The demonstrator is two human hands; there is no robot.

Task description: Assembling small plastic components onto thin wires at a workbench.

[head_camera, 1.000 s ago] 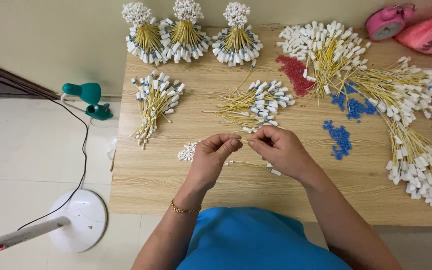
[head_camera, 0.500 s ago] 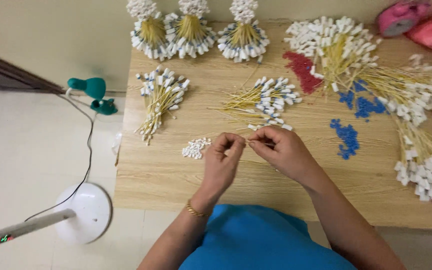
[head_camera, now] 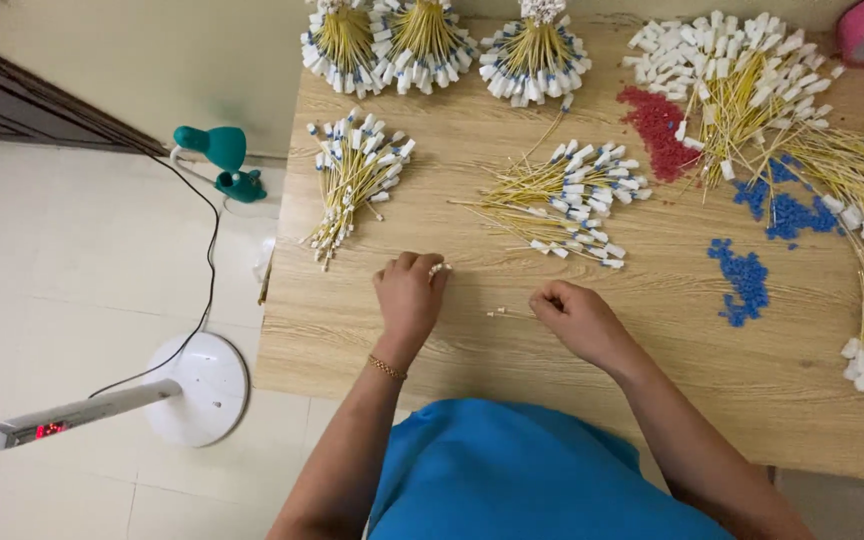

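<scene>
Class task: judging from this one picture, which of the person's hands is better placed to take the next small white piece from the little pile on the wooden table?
Probably the left hand: its fingertips rest on the small white pieces, while the right hand pinches a thin yellow wire farther away.

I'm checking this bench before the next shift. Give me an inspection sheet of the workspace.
Surface: wooden table, bare near the front edge.
Job's things: yellow wire with a small end piece at the right hand; small white pieces at the left hand.
Clutter: loose fans of yellow wires with white tags, upright bundles at the back, red beads, blue beads.
Hands: both knuckles up on the table, fingers curled.
Cables: black cord running to the floor fan base.
Surroundings: tiled floor, green clip lamp left of the table.
</scene>
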